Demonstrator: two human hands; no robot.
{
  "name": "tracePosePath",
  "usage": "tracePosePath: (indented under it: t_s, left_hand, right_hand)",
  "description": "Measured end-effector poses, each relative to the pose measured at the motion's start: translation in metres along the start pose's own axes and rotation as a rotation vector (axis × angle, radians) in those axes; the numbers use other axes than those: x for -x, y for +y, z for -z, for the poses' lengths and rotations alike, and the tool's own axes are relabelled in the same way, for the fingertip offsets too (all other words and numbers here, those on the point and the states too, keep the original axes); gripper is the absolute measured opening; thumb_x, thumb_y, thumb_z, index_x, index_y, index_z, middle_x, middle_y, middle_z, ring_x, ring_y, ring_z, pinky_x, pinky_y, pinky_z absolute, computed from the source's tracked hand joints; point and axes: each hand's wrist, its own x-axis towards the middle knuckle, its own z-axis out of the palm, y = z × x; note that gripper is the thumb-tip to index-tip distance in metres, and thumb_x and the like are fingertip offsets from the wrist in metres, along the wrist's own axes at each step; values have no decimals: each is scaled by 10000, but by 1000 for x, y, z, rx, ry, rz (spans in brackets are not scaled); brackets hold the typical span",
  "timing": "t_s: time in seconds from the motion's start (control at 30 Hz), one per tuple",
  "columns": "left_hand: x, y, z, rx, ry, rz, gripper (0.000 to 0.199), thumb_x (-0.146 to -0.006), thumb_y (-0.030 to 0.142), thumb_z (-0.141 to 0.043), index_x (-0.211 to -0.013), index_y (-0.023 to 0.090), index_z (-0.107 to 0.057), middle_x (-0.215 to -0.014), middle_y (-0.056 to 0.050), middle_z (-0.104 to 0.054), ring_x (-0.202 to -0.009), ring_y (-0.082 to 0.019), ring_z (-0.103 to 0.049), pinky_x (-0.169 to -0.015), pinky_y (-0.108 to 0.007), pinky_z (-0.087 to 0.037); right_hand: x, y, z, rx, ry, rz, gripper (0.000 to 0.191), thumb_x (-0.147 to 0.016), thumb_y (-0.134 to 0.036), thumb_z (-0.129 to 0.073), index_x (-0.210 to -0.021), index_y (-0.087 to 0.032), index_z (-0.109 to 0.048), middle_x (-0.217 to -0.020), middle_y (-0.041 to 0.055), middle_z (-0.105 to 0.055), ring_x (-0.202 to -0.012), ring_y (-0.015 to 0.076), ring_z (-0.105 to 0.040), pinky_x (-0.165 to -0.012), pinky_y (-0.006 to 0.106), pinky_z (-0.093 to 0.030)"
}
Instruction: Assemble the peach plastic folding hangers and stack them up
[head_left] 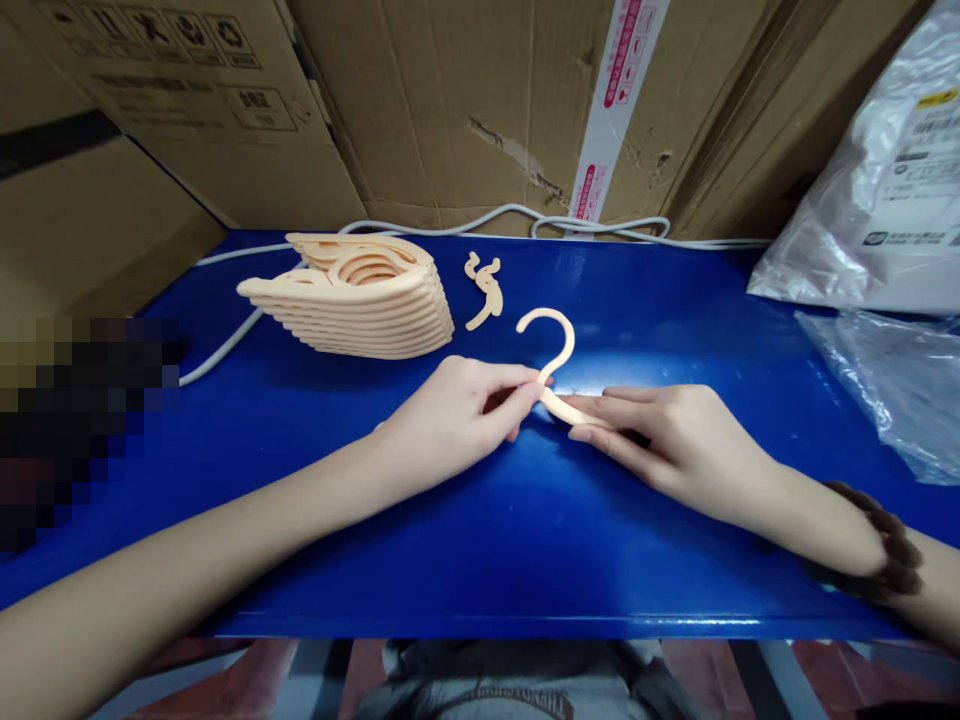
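A cream plastic hook piece (564,345) is held between my two hands above the blue table (525,560), its curved hook pointing up. My left hand (480,405) pinches it at the base of the hook. The fingers of my right hand (664,425) are closed on its lower arm, which runs to the right and is partly hidden by them. Left of and behind my hands lies a stack of cream hanger parts (367,310). Between the stack and the held piece sit small curved cream pieces (487,290).
Cardboard boxes (450,110) stand along the table's back edge, with a white cable (495,215) in front of them. A clear plastic bag with labels (870,200) lies at the back right, and more clear plastic film (892,390) below it.
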Motion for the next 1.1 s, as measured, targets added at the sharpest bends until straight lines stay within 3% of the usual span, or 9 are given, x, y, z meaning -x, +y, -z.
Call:
tracePosePath:
  t_s: [0.13,0.3,0.4,0.53,0.63,0.73,0.83,0.93,1.1]
  left_hand:
    - [5,1,-2,-514,-2,-172,317,-977,319,-375,-919,167,-647,-707,-22,-662,-589,-139,-576,-532,-250,-288]
    - [7,1,-4,-649,-29,-254,322,-1003,348,-337,-1051,173,-603,-863,-42,-709,-679,-174,-639,-504,-268,-240]
    - [5,1,-4,-687,-58,-212,361,-1027,368,-301,-1063,163,-597,-891,-59,-712,-716,-196,-661,-514,-273,-252]
    - [4,1,-4,-690,-71,-172,373,-1033,382,-288,-1045,163,-589,-888,-57,-708,-690,-193,-651,-523,-271,-257]
    - [4,1,-5,-671,-62,-170,355,-1028,373,-301,-1003,164,-586,-878,-52,-708,-670,-185,-642,-520,-267,-251]
    - [5,1,-6,-654,-16,-175,332,-1019,366,-326,-985,160,-585,-853,-48,-707,-677,-200,-653,-518,-266,-245]
    - [6,1,-6,-636,27,-181,328,-1011,362,-344,-968,159,-599,-817,-39,-705,-659,-206,-656,-518,-261,-246]
    - [7,1,-6,-630,78,-220,290,-991,352,-398,-988,165,-619,-765,-13,-699,-592,-192,-636,-505,-255,-242]
    - [8,-3,-10,-687,229,-346,241,-971,334,-460,-929,169,-631,-676,17,-677,-518,-168,-608,-463,-257,-225]
  right_hand:
    - [-6,14,6,18,45,57,363,-948,-493,-547,-1132,-224,-707,-808,19,-722,-693,150,-635,-658,282,-387]
    - [-13,29,12,138,130,89,461,-848,-643,-594,-998,-231,-734,-757,22,-674,-747,191,-579,-766,356,-353]
    - [-14,32,12,205,185,104,484,-844,-658,-585,-1040,-235,-717,-871,42,-666,-847,217,-575,-851,402,-352]
    - [-12,28,12,286,289,95,571,-839,-669,-577,-1191,-226,-649,-1168,122,-612,-1054,297,-544,-956,480,-346]
    - [-7,19,15,324,374,74,495,-888,-575,-574,-1247,-235,-606,-1255,149,-568,-1096,324,-526,-920,477,-377]
    - [-2,9,17,328,432,103,287,-940,-413,-559,-1156,-241,-638,-1083,115,-635,-937,269,-570,-792,414,-402]
    - [1,3,15,294,411,177,173,-952,-294,-553,-1086,-230,-644,-856,53,-658,-764,203,-572,-704,368,-384]
    - [1,2,10,205,345,225,192,-961,-234,-539,-1126,-189,-627,-757,19,-636,-664,157,-562,-633,319,-388]
    - [-2,6,4,127,268,218,297,-966,-237,-533,-1243,-144,-588,-888,49,-675,-762,166,-618,-658,290,-445]
